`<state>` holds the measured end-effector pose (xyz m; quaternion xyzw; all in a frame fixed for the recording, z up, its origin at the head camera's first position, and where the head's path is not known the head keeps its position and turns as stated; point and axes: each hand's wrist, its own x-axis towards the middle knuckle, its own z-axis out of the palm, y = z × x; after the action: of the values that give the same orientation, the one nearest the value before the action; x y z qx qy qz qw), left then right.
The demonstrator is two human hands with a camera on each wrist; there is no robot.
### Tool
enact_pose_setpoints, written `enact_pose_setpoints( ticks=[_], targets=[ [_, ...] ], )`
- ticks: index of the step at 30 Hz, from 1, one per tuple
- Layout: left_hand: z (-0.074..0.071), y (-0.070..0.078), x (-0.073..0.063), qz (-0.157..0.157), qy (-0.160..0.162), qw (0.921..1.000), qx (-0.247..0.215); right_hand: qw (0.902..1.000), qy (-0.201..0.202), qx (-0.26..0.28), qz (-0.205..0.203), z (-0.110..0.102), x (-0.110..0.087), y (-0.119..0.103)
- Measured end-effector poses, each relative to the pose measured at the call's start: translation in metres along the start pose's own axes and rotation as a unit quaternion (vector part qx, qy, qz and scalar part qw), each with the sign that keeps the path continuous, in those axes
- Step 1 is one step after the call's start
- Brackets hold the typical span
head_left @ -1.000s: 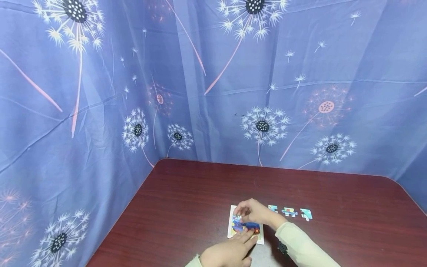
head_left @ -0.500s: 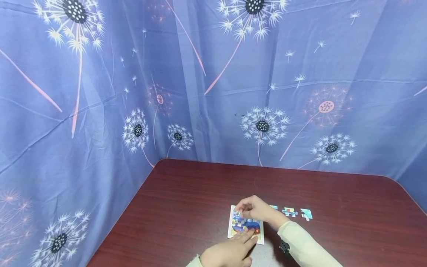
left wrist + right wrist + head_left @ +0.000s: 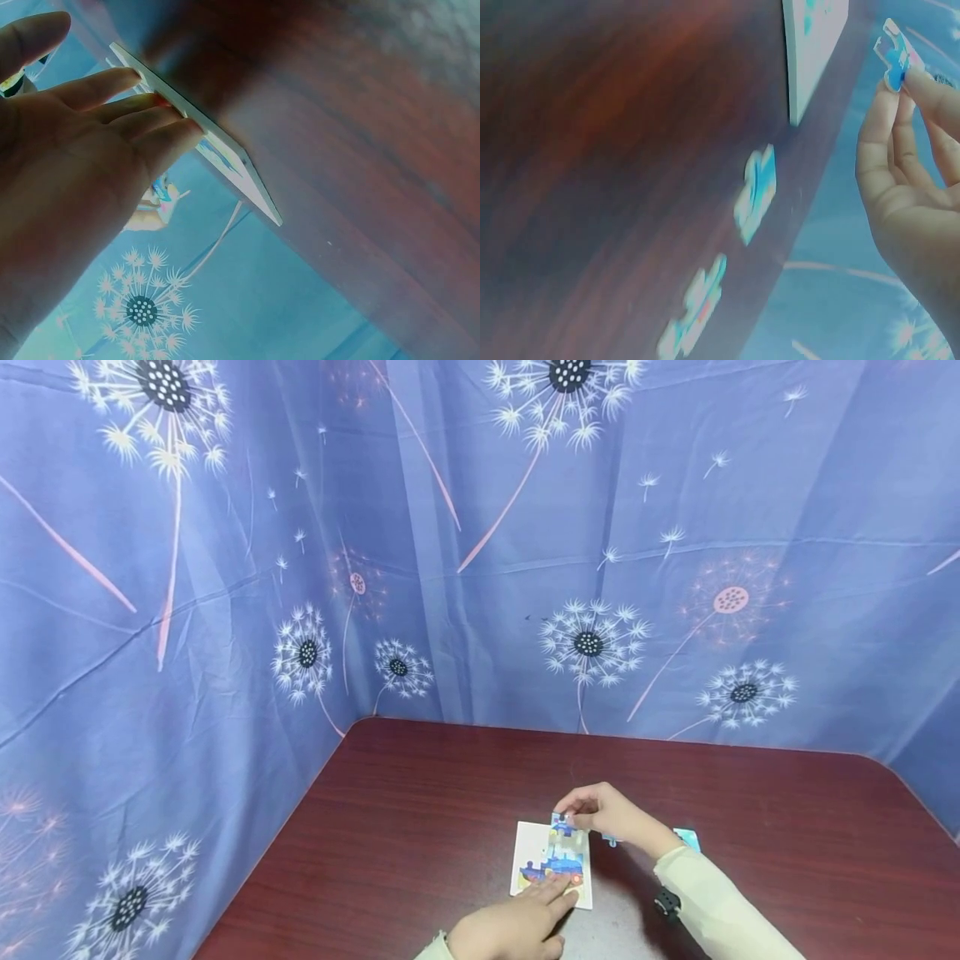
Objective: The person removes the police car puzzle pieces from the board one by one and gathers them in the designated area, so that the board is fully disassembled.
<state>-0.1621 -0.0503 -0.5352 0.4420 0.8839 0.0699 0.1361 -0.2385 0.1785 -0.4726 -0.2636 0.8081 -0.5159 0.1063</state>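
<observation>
A white puzzle board (image 3: pixel 530 839) lies flat on the table, its lower part covered by fitted blue pieces (image 3: pixel 564 863). The fingers of my left hand (image 3: pixel 513 925) rest extended on the board's near edge; in the left wrist view this hand (image 3: pixel 82 142) has straight fingers touching the board. My right hand (image 3: pixel 617 818) holds a jigsaw piece (image 3: pixel 560 824) above the board's far edge. Thumb and fingertips pinch that blue-and-white jigsaw piece (image 3: pixel 894 67) in the right wrist view. Some of the board is hidden beneath the left fingers.
Loose jigsaw pieces lie right of the board, one (image 3: pixel 687 839) partly behind the right forearm. Two loose pieces, a nearer one (image 3: pixel 694 309) and a farther one (image 3: pixel 756 193), show in the right wrist view. A dandelion-print curtain (image 3: pixel 480 610) hangs behind the dark red table (image 3: pixel 420 793).
My right hand has lifted a jigsaw piece off the board's left side and moved right and away, baring white board there. The left hand stays in place.
</observation>
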Motion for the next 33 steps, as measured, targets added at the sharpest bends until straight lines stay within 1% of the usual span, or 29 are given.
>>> enact_pose_setpoints(
  ticks=[4,5,8,12,15,18,22,24,25,28,33],
  targets=[
    [-0.005,0.003,-0.004,0.0,0.0,1.0,-0.002,0.9998,0.008,-0.01,0.016,-0.012,-0.01,-0.001],
    [-0.006,0.003,-0.005,0.004,0.004,1.0,0.002,0.9997,0.01,-0.012,0.018,-0.014,-0.012,-0.001],
    [-0.012,0.006,-0.008,-0.002,-0.005,1.0,-0.006,0.9994,0.013,-0.02,0.026,-0.02,-0.02,0.001],
    [-0.023,0.012,-0.012,-0.015,-0.025,0.9989,-0.036,0.9993,0.014,-0.024,0.024,-0.026,-0.027,0.005],
    [-0.027,0.015,-0.013,-0.017,-0.027,0.9987,-0.039,0.9995,0.014,-0.018,0.022,-0.029,-0.032,0.009],
    [-0.022,0.013,-0.012,-0.006,-0.011,0.9998,-0.016,0.9996,0.01,-0.003,0.025,-0.03,-0.037,0.013],
    [-0.01,0.006,-0.01,0.017,0.013,0.9996,0.017,0.9997,-0.001,0.011,0.024,-0.032,-0.044,0.02],
    [-0.006,0.004,-0.008,0.018,0.012,0.9996,0.019,0.9997,-0.006,0.012,0.021,-0.034,-0.048,0.022],
    [-0.005,0.004,-0.007,0.017,0.011,0.9995,0.022,0.9997,-0.008,0.013,0.02,-0.034,-0.05,0.024],
    [-0.005,0.004,-0.006,0.011,0.003,0.9999,0.007,0.9997,-0.015,0.012,0.014,-0.037,-0.055,0.027],
    [-0.013,0.008,-0.009,0.003,-0.003,1.0,-0.007,0.9994,-0.024,0.019,0.017,-0.037,-0.063,0.032]
  ],
)
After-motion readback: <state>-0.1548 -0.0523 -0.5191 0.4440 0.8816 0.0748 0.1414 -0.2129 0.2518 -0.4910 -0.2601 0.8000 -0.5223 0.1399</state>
